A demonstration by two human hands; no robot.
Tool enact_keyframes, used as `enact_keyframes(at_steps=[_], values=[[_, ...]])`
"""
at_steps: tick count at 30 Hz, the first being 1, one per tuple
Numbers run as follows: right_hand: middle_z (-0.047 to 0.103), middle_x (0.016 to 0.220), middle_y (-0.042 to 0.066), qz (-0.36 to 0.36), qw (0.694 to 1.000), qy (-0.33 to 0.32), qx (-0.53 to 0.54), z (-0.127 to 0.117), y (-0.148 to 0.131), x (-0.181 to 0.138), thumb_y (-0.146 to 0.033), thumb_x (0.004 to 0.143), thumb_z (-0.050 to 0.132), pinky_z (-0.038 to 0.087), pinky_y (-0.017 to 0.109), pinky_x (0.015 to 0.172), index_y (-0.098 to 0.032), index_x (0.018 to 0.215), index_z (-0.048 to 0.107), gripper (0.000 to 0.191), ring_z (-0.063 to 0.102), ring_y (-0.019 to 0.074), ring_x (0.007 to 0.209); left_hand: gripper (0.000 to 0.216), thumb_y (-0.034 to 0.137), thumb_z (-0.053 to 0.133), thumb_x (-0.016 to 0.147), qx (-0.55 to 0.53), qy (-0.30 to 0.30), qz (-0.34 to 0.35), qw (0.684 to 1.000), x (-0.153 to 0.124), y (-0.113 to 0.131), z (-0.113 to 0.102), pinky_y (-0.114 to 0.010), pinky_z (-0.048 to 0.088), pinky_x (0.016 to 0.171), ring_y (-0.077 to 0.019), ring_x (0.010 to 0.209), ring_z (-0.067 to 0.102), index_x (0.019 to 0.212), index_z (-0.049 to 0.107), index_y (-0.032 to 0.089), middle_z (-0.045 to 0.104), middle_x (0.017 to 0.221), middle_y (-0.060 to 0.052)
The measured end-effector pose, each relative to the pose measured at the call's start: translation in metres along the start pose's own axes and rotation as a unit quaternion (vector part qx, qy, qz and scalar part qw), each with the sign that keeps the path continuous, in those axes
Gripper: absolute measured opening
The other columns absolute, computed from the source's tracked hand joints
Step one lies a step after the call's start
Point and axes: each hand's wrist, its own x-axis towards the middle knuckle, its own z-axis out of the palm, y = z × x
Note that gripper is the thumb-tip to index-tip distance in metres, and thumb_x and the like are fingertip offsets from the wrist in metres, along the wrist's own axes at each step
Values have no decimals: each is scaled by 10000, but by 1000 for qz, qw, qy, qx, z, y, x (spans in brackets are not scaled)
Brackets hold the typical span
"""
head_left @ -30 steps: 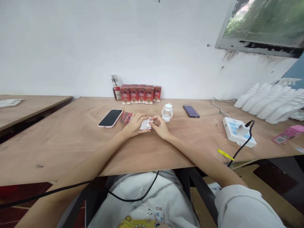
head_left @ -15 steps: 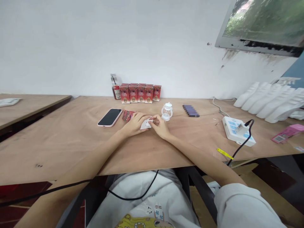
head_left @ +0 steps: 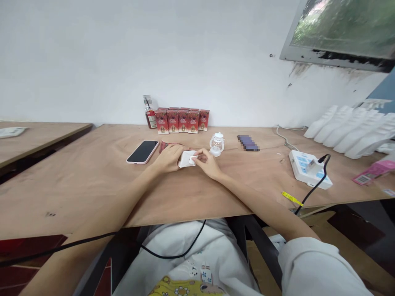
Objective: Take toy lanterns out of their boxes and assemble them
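Observation:
Both my hands meet at the middle of the wooden table (head_left: 92, 185) around a small white box (head_left: 186, 158). My left hand (head_left: 168, 158) grips the box from its left side, fingers curled round it. My right hand (head_left: 208, 161) pinches the box's right end with thumb and fingers. A flat red printed carton (head_left: 168, 145) lies just behind my left hand. A small white toy lantern (head_left: 216, 144) stands right of the hands, untouched.
A phone (head_left: 142, 151) lies face up to the left. Several red boxes (head_left: 182, 120) line the wall beside a small bottle (head_left: 149, 113). A dark blurred object (head_left: 248, 143), a white power strip (head_left: 309, 169) with black cable, white moulded parts (head_left: 352, 131) and a pink pack (head_left: 372, 172) sit to the right.
The white box has been turned and now stands more squarely between my hands. My left hand has shifted slightly left, covering more of the red carton.

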Motion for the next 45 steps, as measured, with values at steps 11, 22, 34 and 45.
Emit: enact_keyframes(at_steps=[11, 22, 34, 45], values=[[612, 723, -15, -7, 1000, 15, -21, 2, -3, -1, -427, 736, 627, 487, 266, 607, -216, 798, 493, 257, 616, 136, 661, 388, 342, 545, 789, 12, 1, -13, 1000, 2, 5, -2, -384, 449, 847, -275, 999, 614, 1116, 522, 135, 659, 1034, -148], [605, 798, -16, -29, 999, 24, 3, 0, 1, 1, -458, 731, 654, 478, 256, 647, -222, 888, 504, 321, 586, 117, 675, 404, 363, 579, 775, -9, 27, -34, 999, 2, 10, -2, -392, 467, 844, -277, 1002, 620, 1104, 523, 136, 660, 1047, -159], [565, 1215, 49, -49, 993, -83, 74, -7, -3, 6, -488, 666, 722, 517, 331, 876, -267, 1153, 490, 583, 536, 203, 1140, 447, 358, 553, 848, -71, 99, 44, 992, 0, 11, 8, -535, 323, 1069, -258, 1165, 550, 1243, 432, 186, 603, 1202, -160], [235, 1454, 105, -230, 914, -43, -332, -18, -5, 1, -450, 771, 653, 333, 494, 1090, -266, 1198, 514, 486, 265, 297, 1366, 849, 384, 632, 785, -218, -7, -116, 969, -1, -3, 0, -536, 431, 945, -321, 1180, 518, 1439, 137, 167, 470, 1328, -220]])
